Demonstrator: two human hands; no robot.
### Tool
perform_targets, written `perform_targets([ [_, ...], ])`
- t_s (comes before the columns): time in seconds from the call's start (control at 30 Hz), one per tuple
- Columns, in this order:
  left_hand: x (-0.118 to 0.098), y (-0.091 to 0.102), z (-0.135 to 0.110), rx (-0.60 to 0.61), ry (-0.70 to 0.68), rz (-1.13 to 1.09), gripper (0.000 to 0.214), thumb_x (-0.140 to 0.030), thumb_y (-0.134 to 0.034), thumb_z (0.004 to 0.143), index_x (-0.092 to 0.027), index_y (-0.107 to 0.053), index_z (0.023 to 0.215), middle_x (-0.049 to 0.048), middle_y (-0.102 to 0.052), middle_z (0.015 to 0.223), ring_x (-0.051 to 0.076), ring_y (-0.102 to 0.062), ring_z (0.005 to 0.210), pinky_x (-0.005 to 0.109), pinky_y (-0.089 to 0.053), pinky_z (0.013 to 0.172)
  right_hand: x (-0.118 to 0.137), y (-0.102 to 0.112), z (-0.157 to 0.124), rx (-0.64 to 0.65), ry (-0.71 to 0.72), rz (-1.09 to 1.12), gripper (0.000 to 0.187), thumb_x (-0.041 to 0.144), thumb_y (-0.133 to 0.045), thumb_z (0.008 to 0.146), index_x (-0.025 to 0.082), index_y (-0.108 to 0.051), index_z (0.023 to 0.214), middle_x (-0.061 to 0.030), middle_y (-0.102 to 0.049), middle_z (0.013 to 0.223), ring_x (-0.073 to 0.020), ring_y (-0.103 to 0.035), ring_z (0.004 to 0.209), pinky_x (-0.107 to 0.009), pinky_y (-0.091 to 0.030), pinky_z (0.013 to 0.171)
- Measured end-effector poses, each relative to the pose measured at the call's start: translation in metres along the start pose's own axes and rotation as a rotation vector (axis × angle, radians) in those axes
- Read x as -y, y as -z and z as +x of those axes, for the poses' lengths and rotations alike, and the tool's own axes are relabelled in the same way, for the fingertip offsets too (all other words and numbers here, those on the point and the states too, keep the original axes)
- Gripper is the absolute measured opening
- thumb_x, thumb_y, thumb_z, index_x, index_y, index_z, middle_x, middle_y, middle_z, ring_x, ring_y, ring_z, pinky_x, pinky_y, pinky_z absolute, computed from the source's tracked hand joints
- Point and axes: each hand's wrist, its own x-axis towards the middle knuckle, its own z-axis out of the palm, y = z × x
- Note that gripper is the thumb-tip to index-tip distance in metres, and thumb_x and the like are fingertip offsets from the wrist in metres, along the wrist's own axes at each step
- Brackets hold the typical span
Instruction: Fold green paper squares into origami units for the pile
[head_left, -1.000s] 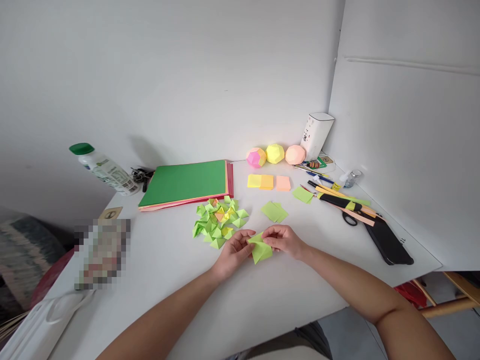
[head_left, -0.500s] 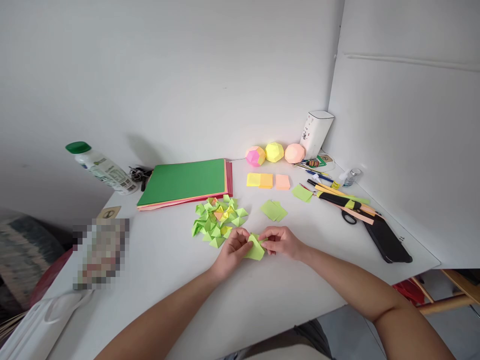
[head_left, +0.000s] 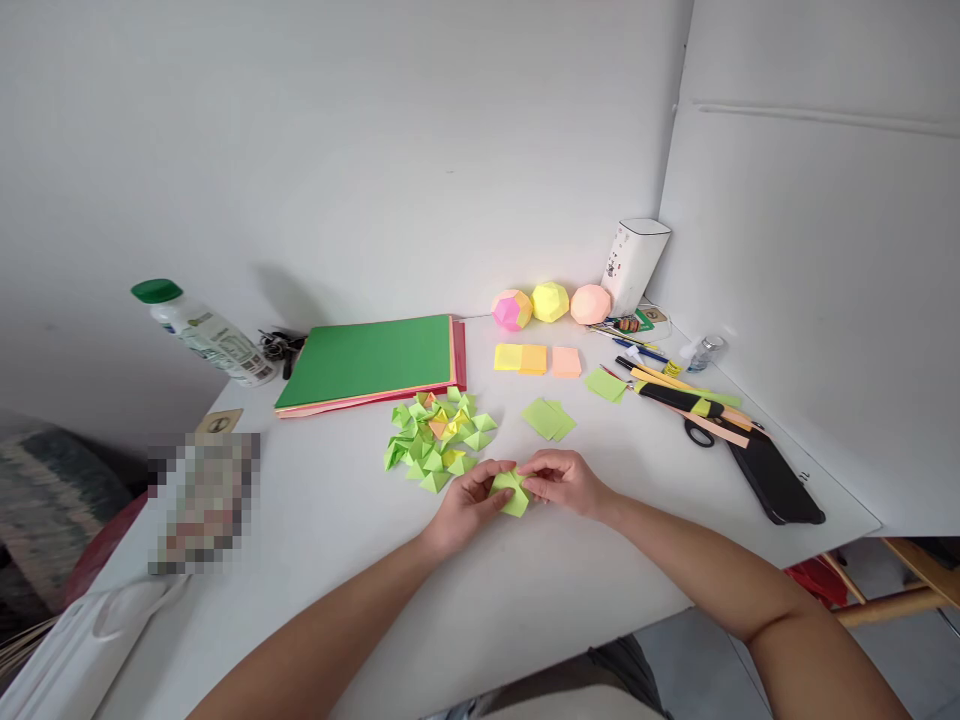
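Between my two hands, a little above the white table, is a light green paper square (head_left: 513,502), partly folded. My left hand (head_left: 471,503) pinches its left side, with the thumb lying across the front. The fingertips of my right hand (head_left: 564,480) grip its upper right edge. Just beyond my left hand lies a heap of folded green paper pieces (head_left: 431,440), with a few yellow and orange ones among them. Flat green paper squares (head_left: 548,419) rest on the table in front of my right hand.
At the back stand three paper balls (head_left: 550,302) and a white box (head_left: 636,262). A stack of coloured paper (head_left: 375,357) and a bottle (head_left: 214,335) are at left. Yellow and orange notes (head_left: 520,359), scissors (head_left: 700,432) and a black phone (head_left: 776,480) lie rightward.
The green paper has turned and bent slightly between my fingers. My left thumb has shifted right across it, and my right fingertips have moved in closer along its upper edge.
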Motion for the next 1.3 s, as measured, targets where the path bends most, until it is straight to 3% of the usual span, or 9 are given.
perform_targets([
  [0.4,0.0,0.0,-0.0005,-0.043,-0.01,0.047,0.029,-0.024,-0.07,0.069,-0.021,-0.066,0.098,0.0044,-0.061,0.091,0.015,-0.058,0.078,0.025,-0.05,0.064,0.0022,-0.0025,-0.0001,-0.026,0.131,-0.14,0.016,0.028,-0.062,0.077,0.016,-0.069,0.086,-0.0046,-0.063,0.078,-0.0107,-0.057,0.059,-0.022,-0.046,0.05],
  [0.97,-0.0015,-0.0011,-0.0005,-0.058,0.004,0.032,0.029,-0.024,-0.072,0.067,-0.021,-0.066,0.095,0.0028,-0.061,0.088,0.014,-0.057,0.077,0.026,-0.049,0.064,0.0046,-0.0025,-0.0009,-0.037,0.129,-0.235,0.016,0.028,-0.061,0.078,0.016,-0.069,0.087,-0.0046,-0.064,0.075,-0.0113,-0.056,0.058,-0.023,-0.045,0.051],
  [1.3,-0.0014,-0.001,-0.0001,-0.072,0.009,0.038,0.028,-0.024,-0.072,0.067,-0.021,-0.066,0.094,0.0018,-0.06,0.087,0.013,-0.055,0.075,0.024,-0.047,0.062,0.0057,-0.0042,-0.0002,-0.065,0.26,-0.436,0.017,0.027,-0.057,0.08,0.016,-0.068,0.087,-0.0056,-0.065,0.071,-0.0116,-0.055,0.056,-0.023,-0.044,0.05],
])
